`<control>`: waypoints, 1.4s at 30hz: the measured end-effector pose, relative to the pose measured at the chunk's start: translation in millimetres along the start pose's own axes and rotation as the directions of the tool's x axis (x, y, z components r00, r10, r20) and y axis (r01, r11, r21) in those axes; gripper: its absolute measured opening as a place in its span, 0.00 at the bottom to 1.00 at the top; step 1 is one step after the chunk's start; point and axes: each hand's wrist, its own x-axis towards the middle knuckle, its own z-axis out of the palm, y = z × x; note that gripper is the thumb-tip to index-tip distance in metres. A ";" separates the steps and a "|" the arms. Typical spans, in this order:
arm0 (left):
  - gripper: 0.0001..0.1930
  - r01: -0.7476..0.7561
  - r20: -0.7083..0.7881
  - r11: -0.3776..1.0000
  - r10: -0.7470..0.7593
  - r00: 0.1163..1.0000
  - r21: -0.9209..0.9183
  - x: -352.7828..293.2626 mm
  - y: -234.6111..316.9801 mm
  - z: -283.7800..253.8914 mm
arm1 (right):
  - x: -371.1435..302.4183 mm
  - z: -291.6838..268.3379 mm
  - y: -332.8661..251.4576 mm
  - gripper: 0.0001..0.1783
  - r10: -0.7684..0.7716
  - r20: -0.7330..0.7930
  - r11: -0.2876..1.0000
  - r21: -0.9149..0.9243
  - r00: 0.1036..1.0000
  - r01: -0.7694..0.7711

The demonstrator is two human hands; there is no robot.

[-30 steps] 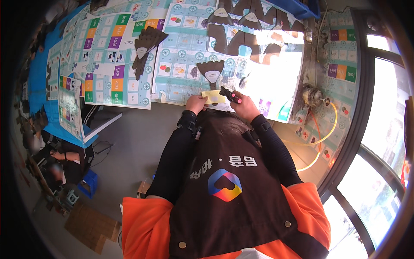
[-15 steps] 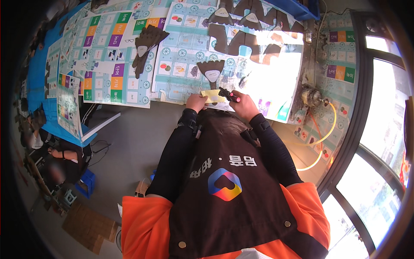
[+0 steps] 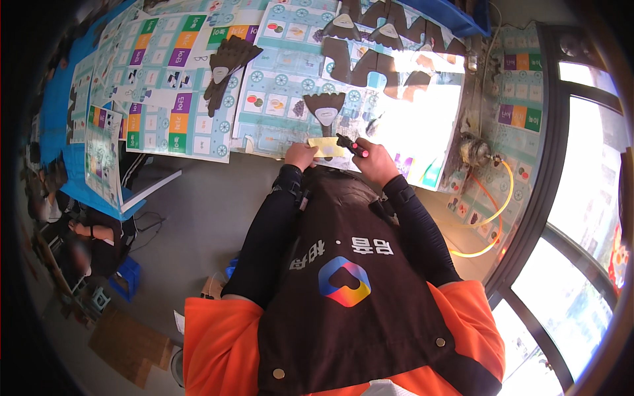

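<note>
yellow sheet (image 3: 328,146): matt, paper-like | printed covering (image 3: 281,69): smooth | apron (image 3: 389,323): matt cloth | bin (image 3: 462,20): smooth plastic

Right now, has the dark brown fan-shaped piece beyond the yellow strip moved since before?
No, the dark brown fan-shaped piece still sits beside the printed purple grapes on the pale-blue sheet.

Left hand (image 3: 300,156) near right hand (image 3: 379,163)
</note>
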 end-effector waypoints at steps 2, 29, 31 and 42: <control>0.17 -0.022 0.008 1.000 0.022 1.000 -0.021 -0.5 1.0 0.1 | 2.3 0.4 -0.7 0.13 0.029 -0.078 0.999 0.048 0.997 -0.025; 0.17 -0.022 0.021 1.000 0.021 1.000 0.018 5.9 -4.3 1.3 | 10.4 -1.1 0.4 0.11 0.031 -0.266 0.996 0.094 0.964 -0.006; 0.17 -0.026 0.021 1.000 0.026 0.999 0.014 5.9 -5.1 1.5 | 10.5 -3.6 -1.6 0.11 0.057 -0.264 0.993 0.116 0.963 -0.026; 0.17 -0.033 0.020 0.999 0.033 0.999 0.001 5.1 -4.9 1.5 | 21.2 -7.5 4.6 0.11 0.087 -0.293 0.993 0.103 0.952 -0.058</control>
